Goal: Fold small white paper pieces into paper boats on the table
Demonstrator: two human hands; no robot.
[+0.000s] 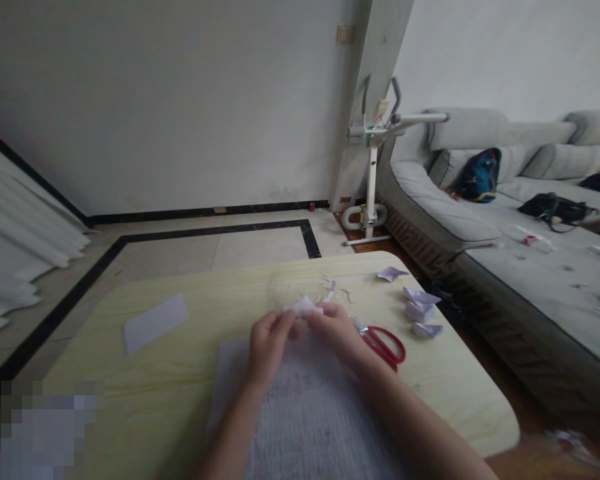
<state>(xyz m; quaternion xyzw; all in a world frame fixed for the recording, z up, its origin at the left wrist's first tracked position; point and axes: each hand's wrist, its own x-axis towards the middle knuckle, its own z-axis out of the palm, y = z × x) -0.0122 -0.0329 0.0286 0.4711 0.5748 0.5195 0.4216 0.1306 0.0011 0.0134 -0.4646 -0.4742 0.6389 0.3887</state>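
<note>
Bare forearms [410, 407] extend over a marked sheet [300, 420], left hand [270, 337] and right hand [334, 328] pinching a small folded paper [304, 305] between them.
Head view: uneven fingertip pressure could skew its folds. Red-handled scissors [377, 343] lie just right of the right hand, where a sideways swing might knock them; scraps [331, 291] lie just beyond.

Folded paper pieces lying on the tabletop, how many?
4, along the right side of the table: far piece, upper middle piece, lower middle piece, near piece. The middle two crowd together; another could be hidden.
</note>
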